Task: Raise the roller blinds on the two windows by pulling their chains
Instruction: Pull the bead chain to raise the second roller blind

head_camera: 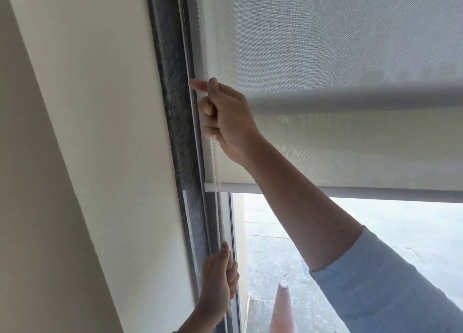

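A white mesh roller blind (338, 142) covers the upper part of the window, its bottom bar (363, 192) partway up the glass. A white bead chain (217, 182) hangs along the blind's left edge beside the dark window frame (175, 87). My right hand (225, 120), reaching up from the lower right in a light blue sleeve, is closed around the chain high up. My left hand (219, 280) grips the same chain lower down, below the bottom bar. The chain runs between both fists.
A cream wall (87, 132) fills the left side. Below the blind, bare glass (275, 232) shows paved ground outside and an orange traffic cone (281, 310). A horizontal mullion shadow (350, 99) shows through the fabric.
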Available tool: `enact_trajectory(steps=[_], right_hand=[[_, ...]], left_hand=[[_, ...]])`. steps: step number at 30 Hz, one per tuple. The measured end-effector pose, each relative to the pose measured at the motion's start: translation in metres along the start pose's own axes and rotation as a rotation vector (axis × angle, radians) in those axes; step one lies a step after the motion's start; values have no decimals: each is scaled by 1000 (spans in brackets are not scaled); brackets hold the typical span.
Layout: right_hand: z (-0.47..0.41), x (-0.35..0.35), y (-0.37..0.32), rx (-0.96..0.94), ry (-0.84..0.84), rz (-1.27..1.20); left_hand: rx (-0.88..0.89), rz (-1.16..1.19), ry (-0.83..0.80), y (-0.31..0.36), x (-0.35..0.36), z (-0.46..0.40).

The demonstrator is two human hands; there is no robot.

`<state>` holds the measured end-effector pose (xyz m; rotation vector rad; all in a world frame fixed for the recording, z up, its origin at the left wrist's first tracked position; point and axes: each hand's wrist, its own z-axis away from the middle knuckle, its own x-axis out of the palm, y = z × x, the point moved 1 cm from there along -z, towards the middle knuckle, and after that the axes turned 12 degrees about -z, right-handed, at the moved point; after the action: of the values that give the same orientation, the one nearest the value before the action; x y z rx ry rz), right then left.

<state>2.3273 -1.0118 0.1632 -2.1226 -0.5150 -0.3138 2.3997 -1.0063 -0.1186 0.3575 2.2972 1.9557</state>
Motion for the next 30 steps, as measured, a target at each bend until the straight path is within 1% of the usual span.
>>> enact_trajectory(steps=[4,7,8,11,14,15,18,21,23,26,30], right_hand=[[15,-9,20,-16,18,1],[29,-16,31,-8,4,-14],[33,-18,35,-13,8,-10],[46,-27,50,-63,49,67],[61,-39,68,-153,113,258],[66,-44,75,-161,125,304],[83,-56,94,-138,110,373],[96,-66,111,-110,103,438],[104,-71,121,-95,103,448],[111,-77,131,-91,110,446],[114,-81,138,-110,107,465]], left_hand=[[5,-33,-74,-16,2,2],[-39,-86,-162,-10,4,-5],[-29,-116,-202,0,3,-11],[61,-115,-227,50,2,-37],[193,-25,-181,129,2,-61],[245,-29,-174,157,0,-68],[437,-47,-179,235,-2,-80],[541,-34,-221,298,1,-84],[561,-48,-227,329,9,-84],[514,-12,-160,356,20,-85],[430,155,-121,363,27,-84]])
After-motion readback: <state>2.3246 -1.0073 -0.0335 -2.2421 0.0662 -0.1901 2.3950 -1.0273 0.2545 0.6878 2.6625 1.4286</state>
